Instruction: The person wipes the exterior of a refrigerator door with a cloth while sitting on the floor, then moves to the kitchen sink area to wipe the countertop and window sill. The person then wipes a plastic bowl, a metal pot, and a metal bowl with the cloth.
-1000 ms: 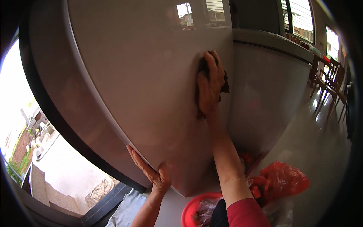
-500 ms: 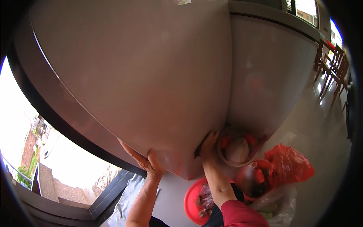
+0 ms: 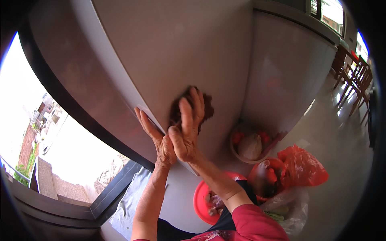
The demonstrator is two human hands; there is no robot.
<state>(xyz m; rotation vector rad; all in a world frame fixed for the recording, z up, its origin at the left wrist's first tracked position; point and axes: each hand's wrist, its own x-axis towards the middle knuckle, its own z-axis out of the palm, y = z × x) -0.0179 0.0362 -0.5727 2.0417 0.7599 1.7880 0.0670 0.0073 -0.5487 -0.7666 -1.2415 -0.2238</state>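
Wooden chairs point(image 3: 363, 80) on a glossy floor point(image 3: 325, 132), bright window point(image 3: 332, 15) beyond, daylight outside a dark frame point(image 3: 116, 190).

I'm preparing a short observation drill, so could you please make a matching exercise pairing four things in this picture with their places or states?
1. Dark brown cloth
2. Pale blue cloth
3. Wooden chairs
4. Red plastic bag

A. Lower left, beside the dark door frame
B. Lower right, crumpled
C. Under the right grip, against the glossy panel
D. Far right, in the background

Correct pairs: 1-C, 2-A, 3-D, 4-B
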